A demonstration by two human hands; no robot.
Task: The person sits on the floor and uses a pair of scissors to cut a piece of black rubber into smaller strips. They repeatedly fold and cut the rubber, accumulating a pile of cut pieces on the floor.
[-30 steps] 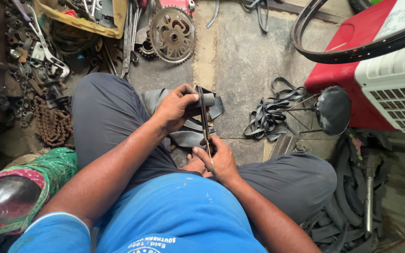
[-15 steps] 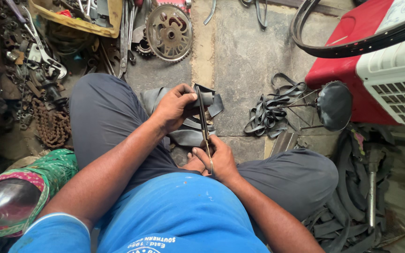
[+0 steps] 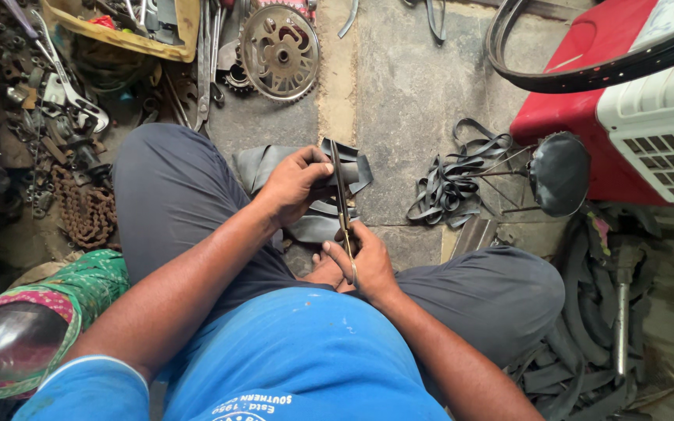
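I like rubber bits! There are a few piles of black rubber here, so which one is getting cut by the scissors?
The folded rubber tube held in the left hand; scissors cross it. The strip bundle lies untouched on the floor.

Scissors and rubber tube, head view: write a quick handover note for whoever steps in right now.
Left hand: grips the folded black rubber tube, held above the lap.
Right hand: fingers in the handles of the scissors, blades pointing away along the tube.
Nearby: a pile of cut rubber strips on the stone floor to the right, a large sprocket ahead, a rusty chain to the left.
Done: strips already lie cut.
Left: the tube in hand is not yet cut through; how far the blades have gone is hidden.
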